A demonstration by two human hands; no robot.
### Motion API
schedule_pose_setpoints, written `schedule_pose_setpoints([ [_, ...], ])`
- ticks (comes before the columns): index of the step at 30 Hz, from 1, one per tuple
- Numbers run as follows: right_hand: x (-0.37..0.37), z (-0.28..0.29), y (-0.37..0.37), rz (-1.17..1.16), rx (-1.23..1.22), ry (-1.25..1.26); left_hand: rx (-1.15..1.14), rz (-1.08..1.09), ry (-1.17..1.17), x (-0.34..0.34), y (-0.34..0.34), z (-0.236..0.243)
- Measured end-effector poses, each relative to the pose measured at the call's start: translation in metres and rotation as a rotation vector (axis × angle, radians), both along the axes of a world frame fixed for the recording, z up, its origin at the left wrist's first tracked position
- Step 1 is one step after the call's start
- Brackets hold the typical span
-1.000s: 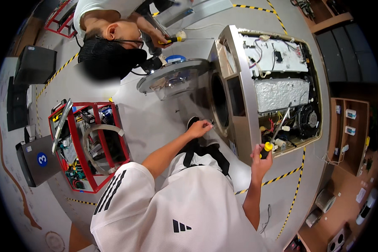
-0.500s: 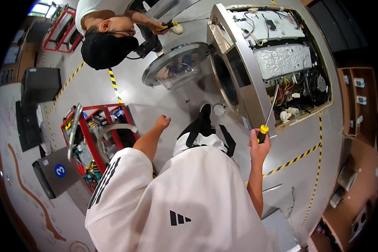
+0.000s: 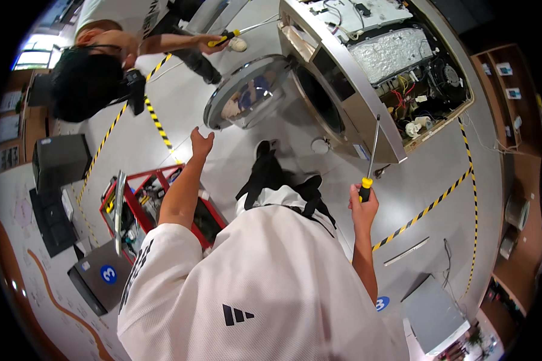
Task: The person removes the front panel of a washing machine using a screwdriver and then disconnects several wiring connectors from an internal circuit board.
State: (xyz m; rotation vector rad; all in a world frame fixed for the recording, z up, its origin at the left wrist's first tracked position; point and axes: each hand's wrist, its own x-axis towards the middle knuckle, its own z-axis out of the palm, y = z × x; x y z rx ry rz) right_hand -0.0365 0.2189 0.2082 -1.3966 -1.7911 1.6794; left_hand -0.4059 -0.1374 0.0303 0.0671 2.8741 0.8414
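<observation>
My right hand (image 3: 365, 212) is wrapped round the yellow and black handle of a screwdriver (image 3: 374, 149), its long shaft pointing away from me. The tip overlaps the front edge of an opened front-loading washing machine (image 3: 394, 133) in this view; whether they touch I cannot tell. With nothing in it, my left hand (image 3: 202, 144) reaches out, thumb and fingers apart. Nearest to that hand is the machine's round glass door (image 3: 247, 93), which hangs wide open. Wires and a foil-covered box (image 3: 394, 55) show in the machine's uncovered top.
Another person (image 3: 93, 78) at the far left holds a second yellow and black screwdriver (image 3: 224, 38). A red tool cart (image 3: 140, 210) stands left of me. On the floor to the right lie a metal strip (image 3: 406, 251) and a grey panel (image 3: 435, 316). Yellow-black tape (image 3: 424, 212) marks the floor.
My left hand has moved forward toward the round door and its fingers have spread. The screwdriver in my right hand has drawn back from the machine's uncovered top. The other person has shifted left.
</observation>
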Motion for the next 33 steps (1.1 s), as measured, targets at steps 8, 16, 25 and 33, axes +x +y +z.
schedule_pose_setpoints([
  [8, -0.057, -0.002, -0.065, -0.197, -0.003, -0.071, 0.028, -0.232, -0.137, -0.099, 0.029, 0.011],
  [16, -0.141, 0.02, -0.147, -0.354, -0.161, -0.043, -0.112, -0.6, -0.188, -0.122, 0.046, 0.025],
  [25, -0.151, -0.003, -0.168, -0.505, -0.254, -0.035, -0.455, -0.822, -0.43, -0.104, 0.092, 0.028],
  [33, -0.144, -0.017, -0.163, -0.561, -0.272, -0.02, -0.494, -1.053, -0.574, -0.046, 0.153, 0.042],
])
